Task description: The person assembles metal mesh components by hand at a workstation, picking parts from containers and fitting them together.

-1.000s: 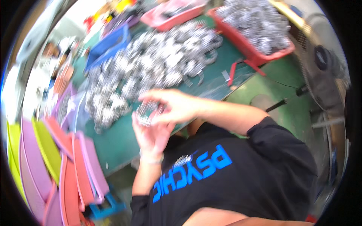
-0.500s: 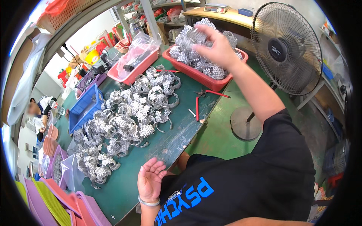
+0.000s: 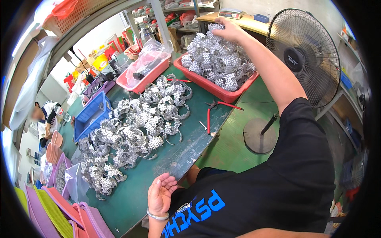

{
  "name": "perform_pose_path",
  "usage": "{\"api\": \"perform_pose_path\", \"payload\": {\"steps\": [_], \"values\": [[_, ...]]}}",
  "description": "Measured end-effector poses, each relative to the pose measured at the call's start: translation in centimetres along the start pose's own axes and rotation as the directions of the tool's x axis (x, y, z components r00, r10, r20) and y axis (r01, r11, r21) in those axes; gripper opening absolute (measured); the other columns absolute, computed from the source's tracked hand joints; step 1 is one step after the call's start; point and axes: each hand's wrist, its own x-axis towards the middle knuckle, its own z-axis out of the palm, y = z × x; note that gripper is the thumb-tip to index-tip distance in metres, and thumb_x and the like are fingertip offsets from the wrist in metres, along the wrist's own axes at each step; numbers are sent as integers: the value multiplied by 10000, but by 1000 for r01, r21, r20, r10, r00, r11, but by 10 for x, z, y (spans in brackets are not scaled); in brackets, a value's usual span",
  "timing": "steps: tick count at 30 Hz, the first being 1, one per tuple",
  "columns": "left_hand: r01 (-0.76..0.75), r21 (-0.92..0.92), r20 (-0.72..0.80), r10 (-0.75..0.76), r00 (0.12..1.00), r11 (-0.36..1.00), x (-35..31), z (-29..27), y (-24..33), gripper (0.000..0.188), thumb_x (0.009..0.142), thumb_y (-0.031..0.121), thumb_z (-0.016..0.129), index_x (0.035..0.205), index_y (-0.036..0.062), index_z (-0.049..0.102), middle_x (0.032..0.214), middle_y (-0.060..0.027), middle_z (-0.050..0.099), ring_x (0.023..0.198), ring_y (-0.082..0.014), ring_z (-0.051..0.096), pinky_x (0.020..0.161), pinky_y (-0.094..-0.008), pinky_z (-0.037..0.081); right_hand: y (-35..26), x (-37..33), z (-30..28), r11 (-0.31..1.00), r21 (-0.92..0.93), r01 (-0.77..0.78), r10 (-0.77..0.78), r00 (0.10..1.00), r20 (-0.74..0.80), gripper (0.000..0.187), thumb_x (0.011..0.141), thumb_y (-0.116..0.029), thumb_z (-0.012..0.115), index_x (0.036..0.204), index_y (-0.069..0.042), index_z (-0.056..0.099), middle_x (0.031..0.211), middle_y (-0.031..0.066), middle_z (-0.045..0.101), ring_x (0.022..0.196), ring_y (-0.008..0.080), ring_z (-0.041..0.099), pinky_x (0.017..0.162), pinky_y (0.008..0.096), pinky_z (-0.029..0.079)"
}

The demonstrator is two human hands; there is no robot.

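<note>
While stretched far forward, right hand (image 3: pixel 227 29) sits on top of the heaped silver crowns (image 3: pixel 217 59) in the red bin (image 3: pixel 222 92), grip curled on the topmost piece; left hand (image 3: pixel 160 195) idle, fingers apart, at the green table (image 3: pixel 178 152) edge; glittery, spiky bands strewn nearby; red-handled pliers (image 3: pixel 216 106) beside the bin.

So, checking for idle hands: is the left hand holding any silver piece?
No, the left hand is open and empty at the green table edge.

Right hand (image 3: pixel 226 31): moved from the counter's near edge to the heaped red tray (image 3: pixel 222 89), upper centre; left hand (image 3: pixel 160 194) now empty, palm open.
</note>
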Motion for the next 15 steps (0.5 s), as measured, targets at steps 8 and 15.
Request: {"api": "perform_pose_path", "payload": {"steps": [8, 15], "values": [[-23, -5, 11, 23, 1000, 1000, -5, -3, 2, 339, 893, 279, 444, 1081, 6, 517, 961, -124, 608, 858, -223, 587, 762, -342, 473, -7, 2, -5, 998, 26, 60, -60, 998, -30, 764, 652, -432, 682, 1249, -28, 428, 1223, 199, 484, 1148, 303, 459, 972, 354, 356], [-38, -36, 50, 40, 998, 999, -6, -8, -1, 339, 902, 238, 451, 1122, -15, 499, 1005, -145, 605, 896, -222, 596, 790, -327, 483, -72, -27, 16, 837, 535, 114, -67, 992, -107, 303, 710, -194, 638, 953, -14, 614, 932, 160, 614, 802, 334, 585, 746, 410, 466]]}}
